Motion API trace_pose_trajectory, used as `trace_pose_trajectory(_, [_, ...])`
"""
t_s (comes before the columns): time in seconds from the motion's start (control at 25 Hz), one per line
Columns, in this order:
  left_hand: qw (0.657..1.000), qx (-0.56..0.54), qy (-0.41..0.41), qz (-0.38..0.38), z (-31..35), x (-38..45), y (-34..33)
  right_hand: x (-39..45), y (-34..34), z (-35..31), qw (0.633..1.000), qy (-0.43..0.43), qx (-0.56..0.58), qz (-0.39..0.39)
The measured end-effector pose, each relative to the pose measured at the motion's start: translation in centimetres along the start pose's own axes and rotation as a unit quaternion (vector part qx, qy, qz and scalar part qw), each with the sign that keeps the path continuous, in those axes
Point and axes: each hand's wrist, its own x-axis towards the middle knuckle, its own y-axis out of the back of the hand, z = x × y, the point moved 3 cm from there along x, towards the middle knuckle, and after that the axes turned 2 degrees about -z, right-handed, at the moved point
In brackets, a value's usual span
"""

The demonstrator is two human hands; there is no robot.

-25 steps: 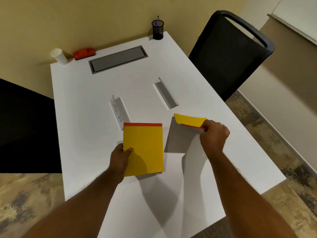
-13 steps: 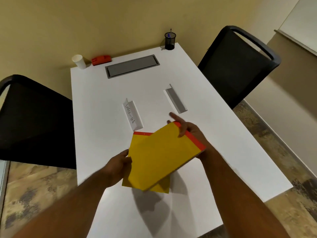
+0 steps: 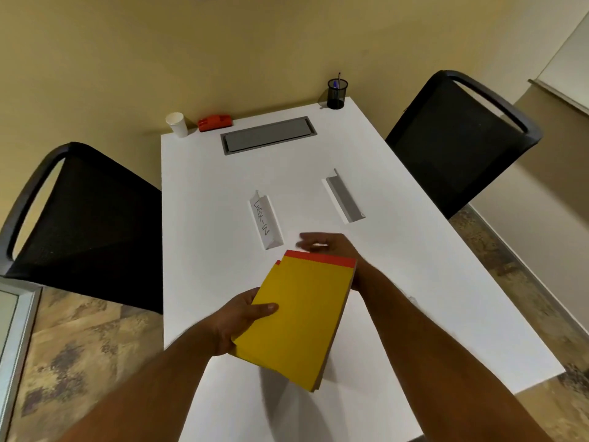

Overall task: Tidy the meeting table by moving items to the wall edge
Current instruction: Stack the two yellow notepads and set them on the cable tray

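Two yellow notepads (image 3: 299, 317) with red top bands are stacked together and held above the white table (image 3: 204, 218). My left hand (image 3: 245, 323) grips the stack at its left edge, thumb on top. My right hand (image 3: 322, 247) is behind the stack's far red edge, blurred, fingers spread; whether it touches the pads is unclear. Beyond lie a folded name card reading "CHECK-IN" (image 3: 264, 223) and a second blank folded card (image 3: 344, 196). At the wall edge stand a white paper cup (image 3: 177, 124), a red stapler (image 3: 214, 122) and a black pen holder (image 3: 336, 92).
A grey cable hatch (image 3: 267, 134) is set into the table near the wall. Black mesh chairs stand at the left (image 3: 86, 224) and right (image 3: 452, 141) sides. A yellow wall runs behind the table; patterned floor lies around it.
My right hand carried its notepad leftward and laid it onto the one in my left hand; both pads are now one stack lifted off the table. The view tilted up.
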Motion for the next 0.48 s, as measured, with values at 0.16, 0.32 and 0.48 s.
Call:
trace_pose_trajectory(0.16, [0.995, -0.024, -0.065, 0.077, -0.3, -1.1, 1.8, -2.5, -0.2, 1.6, 0.94, -0.083, 0.151, 0.296])
trace_pose_trajectory(0.32, [0.979, -0.065, -0.145, 0.125, -0.7, -2.8, 4.0, -5.4, -7.3, 3.5, 0.948, -0.226, 0.186, 0.129])
trace_pose_trajectory(0.48, [0.983, -0.022, -0.147, 0.108, -1.5, -5.8, 7.7, -6.0, -14.7, 3.3, 0.976, -0.155, 0.041, 0.148])
